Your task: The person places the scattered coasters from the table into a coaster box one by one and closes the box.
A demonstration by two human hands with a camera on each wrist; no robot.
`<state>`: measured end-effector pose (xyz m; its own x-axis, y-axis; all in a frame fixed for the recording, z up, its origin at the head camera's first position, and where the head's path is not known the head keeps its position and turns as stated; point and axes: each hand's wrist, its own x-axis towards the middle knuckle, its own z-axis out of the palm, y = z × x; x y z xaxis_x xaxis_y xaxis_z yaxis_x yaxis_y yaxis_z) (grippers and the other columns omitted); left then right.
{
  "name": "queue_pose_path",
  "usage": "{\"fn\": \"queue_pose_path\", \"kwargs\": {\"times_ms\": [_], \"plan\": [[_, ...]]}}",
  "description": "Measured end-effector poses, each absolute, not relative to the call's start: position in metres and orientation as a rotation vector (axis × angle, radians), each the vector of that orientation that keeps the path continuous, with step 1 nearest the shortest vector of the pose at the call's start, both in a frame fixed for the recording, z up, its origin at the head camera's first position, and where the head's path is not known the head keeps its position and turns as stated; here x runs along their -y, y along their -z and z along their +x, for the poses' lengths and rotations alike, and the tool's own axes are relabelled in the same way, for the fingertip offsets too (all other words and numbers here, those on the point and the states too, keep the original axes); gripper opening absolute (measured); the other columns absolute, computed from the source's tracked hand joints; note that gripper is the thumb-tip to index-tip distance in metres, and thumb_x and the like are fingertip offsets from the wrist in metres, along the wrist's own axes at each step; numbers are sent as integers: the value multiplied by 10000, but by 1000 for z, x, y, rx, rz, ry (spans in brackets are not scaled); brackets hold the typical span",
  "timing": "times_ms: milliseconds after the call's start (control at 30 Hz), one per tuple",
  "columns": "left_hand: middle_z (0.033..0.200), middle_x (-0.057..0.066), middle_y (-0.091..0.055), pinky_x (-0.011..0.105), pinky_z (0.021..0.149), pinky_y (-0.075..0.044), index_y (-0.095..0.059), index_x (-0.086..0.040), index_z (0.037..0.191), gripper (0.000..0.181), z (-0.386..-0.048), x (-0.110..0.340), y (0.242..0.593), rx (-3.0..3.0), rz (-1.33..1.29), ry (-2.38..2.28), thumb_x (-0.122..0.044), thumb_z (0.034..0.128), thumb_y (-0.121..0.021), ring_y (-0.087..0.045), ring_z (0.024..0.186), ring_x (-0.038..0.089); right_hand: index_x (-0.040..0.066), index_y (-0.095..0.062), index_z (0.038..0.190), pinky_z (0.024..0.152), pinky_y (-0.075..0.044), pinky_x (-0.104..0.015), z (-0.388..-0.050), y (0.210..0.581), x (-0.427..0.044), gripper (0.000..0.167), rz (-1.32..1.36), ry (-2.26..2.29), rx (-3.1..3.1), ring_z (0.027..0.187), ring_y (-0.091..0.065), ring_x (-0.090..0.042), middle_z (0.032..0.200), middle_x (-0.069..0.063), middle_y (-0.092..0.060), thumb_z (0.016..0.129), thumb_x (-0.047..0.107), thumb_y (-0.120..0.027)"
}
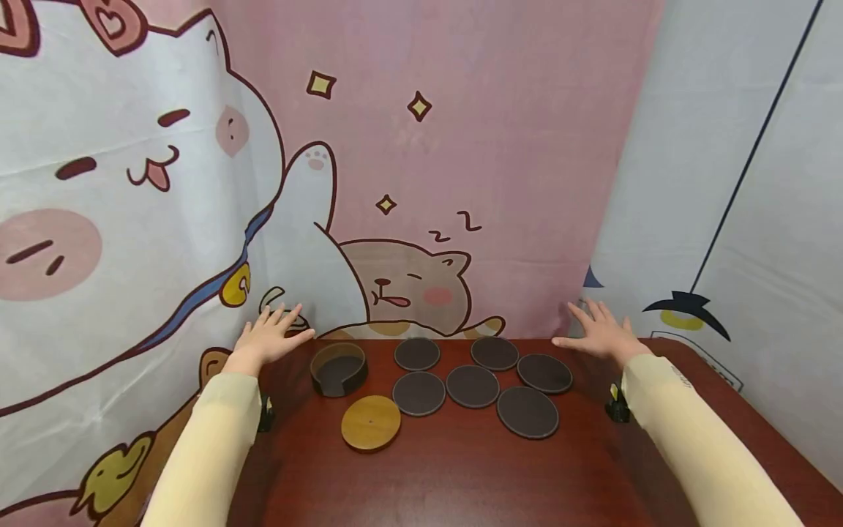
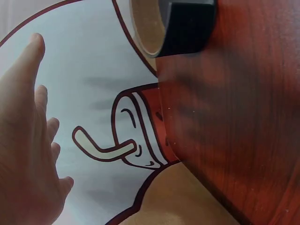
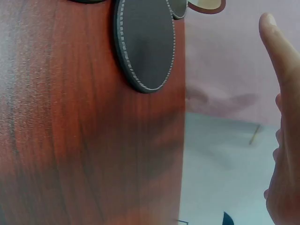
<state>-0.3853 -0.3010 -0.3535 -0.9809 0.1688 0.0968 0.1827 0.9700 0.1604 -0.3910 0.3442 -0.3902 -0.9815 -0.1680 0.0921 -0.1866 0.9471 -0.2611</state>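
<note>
My left hand (image 1: 266, 340) hovers above the table's far left side, fingers spread, holding nothing. Nearest to it stands a round dark holder (image 1: 352, 380) with a notch in its front wall and a tan inside. On the far right my right hand (image 1: 602, 337) is also raised with spread fingers and nothing in it. Close by lies a black round coaster (image 1: 544, 373), whose pale edge stitching shows in the right wrist view. Several more such coasters, among them one at the front (image 1: 527, 412), lie flat between the hands. A yellow-brown wooden disc (image 1: 371, 423) lies in front of the holder.
The reddish-brown wooden table (image 1: 448, 483) ends at the back against a hanging pink and white cloth (image 1: 527, 183) printed with cartoon animals. The same cloth runs along the left side. A pale cloth (image 1: 777, 241) hangs at the right edge.
</note>
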Motion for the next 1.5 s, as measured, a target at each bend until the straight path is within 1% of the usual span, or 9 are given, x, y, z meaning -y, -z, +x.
{"fn": "queue_pose_path", "kwargs": {"times_ms": [233, 433, 700, 833, 933, 1067, 1233, 1400, 1500], "plan": [[1576, 256, -106, 689, 1067, -9, -172, -162, 1567, 838, -386, 297, 344, 3044, -279, 265, -681, 932, -347, 9, 1424, 478, 82, -174, 1552, 950, 88, -782, -392, 379, -343, 1037, 297, -396, 3027, 1394, 5, -536, 1552, -322, -31, 818, 721, -535], [1570, 264, -127, 696, 1061, -13, -178, -140, 1563, 813, -388, 297, 353, 3024, -302, 346, -641, 950, -361, -14, 1422, 482, 100, -170, 1556, 967, 83, -770, -392, 382, -327, 1026, 344, -410, 3015, 1404, 15, -518, 1563, -305, -19, 823, 724, -524], [1566, 297, -51, 681, 1071, -58, -127, -60, 1558, 779, -391, 297, 380, 2927, -378, 838, -540, 996, -374, 0, 1411, 507, 156, -252, 1550, 1008, -48, -755, -384, 401, -253, 942, 679, -525, 2892, 1433, -70, -450, 1592, -212, -96, 828, 653, -598], [1590, 244, -13, 652, 1088, -82, -66, -101, 1569, 746, -392, 294, 397, 2879, -347, 1194, -497, 1014, -370, -11, 1430, 459, 180, -261, 1549, 1046, -119, -708, -380, 410, -205, 940, 861, -673, 2861, 1441, -103, -415, 1600, -175, -107, 815, 631, -636], [1600, 209, -38, 623, 1103, -113, -64, -136, 1574, 742, -391, 288, 411, 2818, -256, 1411, -521, 1011, -355, -57, 1439, 426, 192, -258, 1551, 1063, -180, -667, -378, 419, -172, 938, 962, -792, 2863, 1438, -133, -407, 1602, -156, -110, 813, 604, -663], [1594, 202, -109, 577, 1117, -159, -116, -97, 1567, 740, -390, 281, 433, 2695, -148, 1625, -530, 1011, -344, -161, 1426, 412, 192, -321, 1529, 1066, -240, -628, -373, 433, -137, 890, 972, -931, 2894, 1430, -181, -396, 1600, -139, -135, 806, 522, -722], [1573, 248, -139, 564, 1109, -200, -149, -23, 1547, 657, -387, 277, 454, 2496, -76, 1877, -409, 1049, -335, -201, 1407, 436, 127, -412, 1484, 1029, -328, -601, -367, 451, -107, 840, 924, -1077, 2899, 1400, -262, -407, 1575, -194, -193, 787, 418, -780], [1553, 277, -172, 547, 1107, -222, -193, 10, 1529, 618, -386, 275, 463, 2392, -50, 1972, -326, 1050, -392, -168, 1420, 422, 94, -414, 1479, 1012, -319, -640, -365, 463, -89, 875, 909, -1167, 2895, 1373, -271, -472, 1560, -244, -193, 758, 396, -808], [1535, 297, -201, 536, 1108, -226, -216, 30, 1516, 579, -388, 274, 467, 2383, -39, 1969, -235, 1044, -421, -188, 1415, 417, 99, -415, 1478, 1039, -238, -673, -365, 469, -82, 891, 889, -1160, 2912, 1382, -255, -467, 1553, -254, -203, 744, 411, -815]]}}
